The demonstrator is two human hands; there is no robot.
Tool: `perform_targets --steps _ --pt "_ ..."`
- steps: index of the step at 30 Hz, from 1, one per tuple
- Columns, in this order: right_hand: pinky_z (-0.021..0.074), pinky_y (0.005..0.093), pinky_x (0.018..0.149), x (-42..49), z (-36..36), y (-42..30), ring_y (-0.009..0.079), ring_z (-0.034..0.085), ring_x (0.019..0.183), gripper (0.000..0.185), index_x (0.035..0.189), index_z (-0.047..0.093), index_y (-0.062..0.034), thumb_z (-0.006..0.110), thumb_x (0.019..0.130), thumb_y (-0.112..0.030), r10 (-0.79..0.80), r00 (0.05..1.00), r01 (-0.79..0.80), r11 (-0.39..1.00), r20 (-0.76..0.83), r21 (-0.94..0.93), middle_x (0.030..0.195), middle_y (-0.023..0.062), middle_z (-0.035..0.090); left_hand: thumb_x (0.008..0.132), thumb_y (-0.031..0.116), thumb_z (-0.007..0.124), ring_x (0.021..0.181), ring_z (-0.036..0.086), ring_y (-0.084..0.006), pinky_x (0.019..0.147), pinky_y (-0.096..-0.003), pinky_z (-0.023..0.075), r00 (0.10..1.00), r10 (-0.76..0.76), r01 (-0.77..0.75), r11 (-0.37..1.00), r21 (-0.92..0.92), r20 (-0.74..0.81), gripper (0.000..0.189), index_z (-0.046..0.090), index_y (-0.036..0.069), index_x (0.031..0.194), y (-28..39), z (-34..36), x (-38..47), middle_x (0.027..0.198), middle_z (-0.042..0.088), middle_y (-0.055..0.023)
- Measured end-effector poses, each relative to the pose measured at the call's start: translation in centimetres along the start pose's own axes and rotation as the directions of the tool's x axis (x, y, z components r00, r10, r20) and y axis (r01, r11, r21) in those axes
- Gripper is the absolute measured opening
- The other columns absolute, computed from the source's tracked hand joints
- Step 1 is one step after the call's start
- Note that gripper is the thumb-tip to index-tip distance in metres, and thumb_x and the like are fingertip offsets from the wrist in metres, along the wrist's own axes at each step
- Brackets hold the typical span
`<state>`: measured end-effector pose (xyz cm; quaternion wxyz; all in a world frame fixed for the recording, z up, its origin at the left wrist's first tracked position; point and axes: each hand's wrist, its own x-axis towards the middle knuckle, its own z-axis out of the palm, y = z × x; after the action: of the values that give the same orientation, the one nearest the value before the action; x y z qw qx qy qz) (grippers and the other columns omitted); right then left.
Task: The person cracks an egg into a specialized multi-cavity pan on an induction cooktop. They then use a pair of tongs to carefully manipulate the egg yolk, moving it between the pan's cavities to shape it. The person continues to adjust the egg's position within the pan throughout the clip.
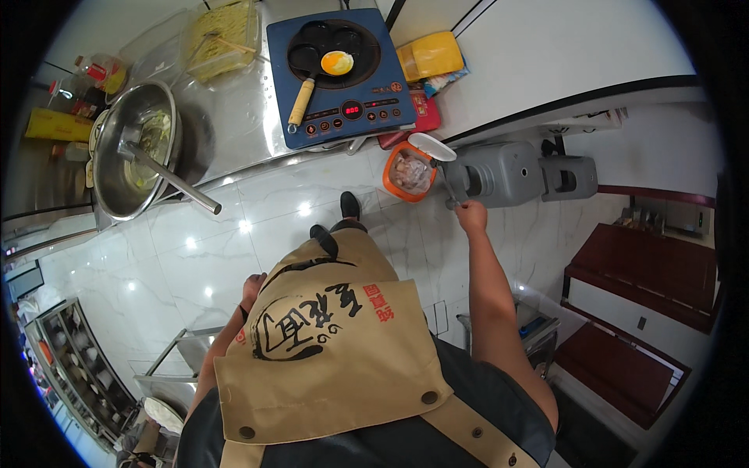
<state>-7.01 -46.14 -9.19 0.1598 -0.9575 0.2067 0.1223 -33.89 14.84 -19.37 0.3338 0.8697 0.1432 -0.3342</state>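
Note:
My right hand is closed on the end of a thin metal utensil, its far end beside an orange bin with a raised white lid. Whitish, crumpled waste fills the bin. My left hand hangs at the left side of my tan apron, its fingers partly hidden; whether it holds anything does not show. On a blue induction cooker sits a black multi-cup egg pan with a wooden handle, an egg in one cup.
Left on the steel counter, a large metal bowl holds a long-handled ladle and pale food. Behind it are bottles and a plastic tub of yellowish food with chopsticks. Grey plastic containers stand right of the bin.

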Motion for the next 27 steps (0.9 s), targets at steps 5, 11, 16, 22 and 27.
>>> perform_targets --steps 5,11,16,22,27 --pt "0.0514 0.0442 0.072 -0.5 0.1 -1.6 0.0376 0.065 0.079 0.024 0.078 0.069 -0.0032 0.07 0.067 -0.025 -0.025 1.0 0.024 0.992 -0.011 -0.123 0.082 0.0192 0.067 0.083 0.031 0.053 0.079 0.061 -0.0405 0.067 -0.0482 0.0507 0.997 0.053 -0.056 0.997 -0.059 -0.061 0.025 0.056 0.007 0.088 0.7 0.1 -0.4 0.083 0.063 -0.02" --pt "0.0504 0.0469 0.069 -1.1 -0.4 -2.7 0.0388 0.064 0.077 0.025 0.076 0.068 -0.0012 0.07 0.068 -0.025 -0.112 0.994 0.112 0.987 0.001 -0.111 0.079 0.0216 0.066 0.082 0.031 0.054 0.079 0.061 -0.0405 0.067 -0.0491 0.051 0.996 0.01 -0.009 1.0 0.002 -0.089 0.025 0.057 0.007 0.089 3.3 -0.5 -1.4 0.081 0.063 -0.0188" --pt "0.0491 0.0479 0.069 0.0 0.1 0.5 0.0393 0.063 0.076 0.026 0.079 0.068 -0.001 0.07 0.07 -0.026 -0.163 0.987 0.164 0.978 0.015 -0.129 0.077 0.0212 0.065 0.083 0.034 0.051 0.083 0.061 -0.0408 0.071 -0.0498 0.0498 0.998 0.029 -0.028 0.999 0.022 -0.062 0.029 0.059 0.007 0.09 4.3 0.0 0.2 0.084 0.064 -0.0204" --pt "0.0502 0.0406 0.065 -2.0 -7.0 -1.6 0.0343 0.065 0.071 0.025 0.084 0.067 -0.0017 0.069 0.072 -0.024 -0.191 0.979 0.193 0.98 -0.065 0.04 0.076 0.017 0.066 0.083 0.033 0.052 0.091 0.06 -0.0415 0.078 -0.0482 0.0484 0.997 0.011 -0.001 0.992 0.123 -0.074 0.03 0.059 0.005 0.092 4.2 2.0 3.9 0.089 0.063 -0.0231" --pt "0.0472 0.0301 0.058 -3.7 -17.2 -7.3 0.0154 0.06 0.063 0.018 0.09 0.066 -0.0025 0.069 0.074 -0.01 -0.252 0.955 0.281 0.937 -0.158 0.208 0.068 0.0088 0.062 0.086 0.032 0.048 0.092 0.06 -0.0398 0.078 -0.0478 0.0494 0.992 -0.117 0.111 0.99 -0.09 -0.056 0.03 0.06 0.007 0.097 6.5 3.6 5.9 0.095 0.064 -0.0219"
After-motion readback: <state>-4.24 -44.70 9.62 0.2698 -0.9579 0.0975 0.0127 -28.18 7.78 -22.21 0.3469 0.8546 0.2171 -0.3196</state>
